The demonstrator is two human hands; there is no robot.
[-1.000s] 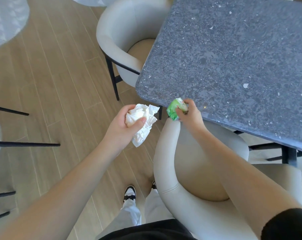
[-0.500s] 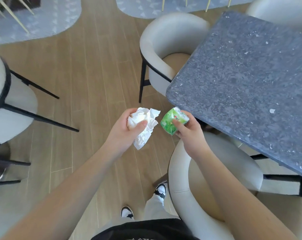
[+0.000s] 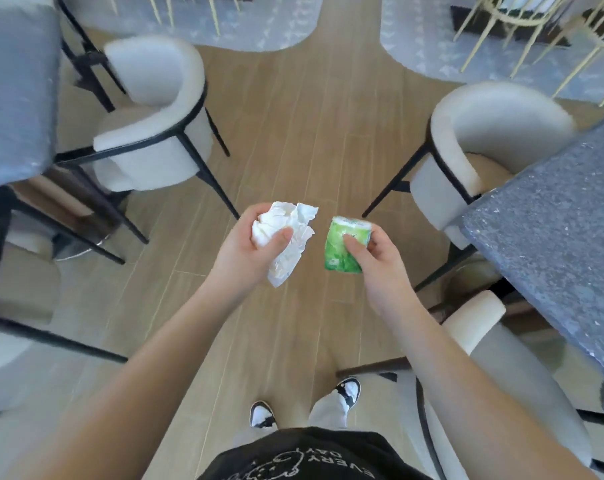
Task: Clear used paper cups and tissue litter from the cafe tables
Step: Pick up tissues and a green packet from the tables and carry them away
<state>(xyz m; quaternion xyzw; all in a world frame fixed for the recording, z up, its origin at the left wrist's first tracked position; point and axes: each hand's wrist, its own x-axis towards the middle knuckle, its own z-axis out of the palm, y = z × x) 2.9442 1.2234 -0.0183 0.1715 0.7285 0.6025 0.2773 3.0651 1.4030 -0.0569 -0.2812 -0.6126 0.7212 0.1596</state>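
My left hand (image 3: 248, 252) grips a crumpled white tissue wad (image 3: 288, 233), with loose ends hanging below the fingers. My right hand (image 3: 376, 258) pinches a green tissue packet (image 3: 344, 245) between thumb and fingers. Both hands are held out over the wooden floor, about a hand's width apart, away from the dark speckled table (image 3: 553, 244) on the right. No paper cups are in view.
White tub chairs with black frames stand left (image 3: 148, 116) and right (image 3: 484, 133), and another is tucked under the table at lower right (image 3: 501, 358). A second grey table (image 3: 13, 91) sits at the far left. Grey rugs and gold chair legs lie ahead.
I have turned away from the dark table, which slid to the right edge of view. Both hands moved off the table over the open floor, each keeping its hold.
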